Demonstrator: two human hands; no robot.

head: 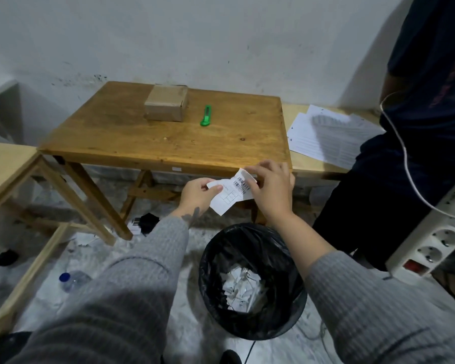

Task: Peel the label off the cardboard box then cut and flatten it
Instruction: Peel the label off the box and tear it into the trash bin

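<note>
A white shipping label with a barcode is held in the air between both hands, above the bin and in front of the table's near edge. My left hand pinches its left end. My right hand pinches its right end near the barcode. The small brown cardboard box sits shut at the back of the wooden table. A green utility knife lies just right of the box, untouched.
A black-lined waste bin with several white paper scraps stands on the floor below my hands. A person in dark clothes stands at the right beside a white power strip. Papers lie on a right bench. A water bottle lies on the floor.
</note>
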